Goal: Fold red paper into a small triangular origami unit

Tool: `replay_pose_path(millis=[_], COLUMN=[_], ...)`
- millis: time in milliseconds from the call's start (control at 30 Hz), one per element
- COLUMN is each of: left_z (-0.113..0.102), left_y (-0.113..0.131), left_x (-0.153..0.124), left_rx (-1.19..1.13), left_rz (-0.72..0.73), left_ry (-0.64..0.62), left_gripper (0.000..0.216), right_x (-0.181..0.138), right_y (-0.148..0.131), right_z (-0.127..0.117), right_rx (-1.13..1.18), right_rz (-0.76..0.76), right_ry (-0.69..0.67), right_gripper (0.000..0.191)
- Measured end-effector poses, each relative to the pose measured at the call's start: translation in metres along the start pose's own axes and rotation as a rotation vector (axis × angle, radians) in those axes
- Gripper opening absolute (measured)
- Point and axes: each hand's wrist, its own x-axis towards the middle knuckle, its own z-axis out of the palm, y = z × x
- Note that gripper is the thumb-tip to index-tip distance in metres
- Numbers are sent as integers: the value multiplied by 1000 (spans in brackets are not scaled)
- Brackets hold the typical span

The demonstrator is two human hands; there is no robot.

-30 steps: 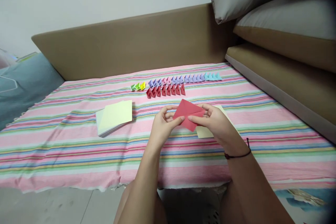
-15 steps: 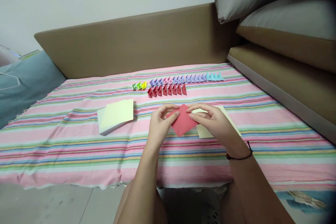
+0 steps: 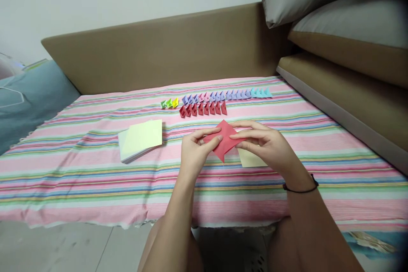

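Between my hands, above the striped cloth, is a red sheet of folded paper [image 3: 225,138], turned so that it looks like a diamond with creases across it. My left hand [image 3: 198,148] pinches its left corner, thumb on top. My right hand [image 3: 266,142] grips the right corner with thumb and fingers, and a dark cord bracelet circles that wrist. Partly covered by my right hand, a pale yellow sheet [image 3: 251,159] lies on the cloth. Beyond my hands stands a row of small dark red folded paper pieces [image 3: 206,109].
Behind the red row runs another row of purple, pink and light blue folded pieces [image 3: 234,94]. Green and yellow pieces [image 3: 169,103] stand to its left. A paper stack [image 3: 140,140] lies left on the striped cloth [image 3: 95,178]. Cushions [image 3: 347,63] pile up at right.
The red paper has been turned and raised slightly, its lower tip now pointing more to the right. My right hand has shifted its grip to the right corner, moving a little rightward.
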Motion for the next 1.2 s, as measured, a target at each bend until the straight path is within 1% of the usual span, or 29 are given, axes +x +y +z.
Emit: replay_pose_path(millis=[100, 200, 367, 467, 567, 800, 967, 1033, 1200], left_z=[3, 3, 0, 1, 2, 4, 6, 6, 9], left_y=[1, 2, 6, 8, 8, 6, 8, 8, 6], left_x=[-1, -2, -4, -6, -6, -5, -6, -5, -5], left_rx=[-49, -74, -26, 18, 33, -121, -170, -192, -194], left_rz=[46, 88, 104, 124, 144, 78, -9, -34, -80], left_ry=[6, -18, -110, -128, -139, -192, -187, -176, -134], left_gripper=[20, 17, 22, 20, 17, 33, 55, 54, 42], right_x=[0, -1, -3, -2, -1, 2, 2, 1, -1], right_y=[1, 1, -1, -1, -1, 1, 1, 2, 1], right_z=[0, 0, -4, -5, -1, 11, 14, 14, 15], right_rx=[50, 82, 45, 10, 29, 102, 83, 78, 52], right_rz=[23, 60, 96, 91, 78, 170, 206, 206, 197], right_ry=[20, 35, 42, 65, 91, 193, 226, 235, 238], right_gripper=[12, 11, 12, 11, 12, 17, 22, 21, 20])
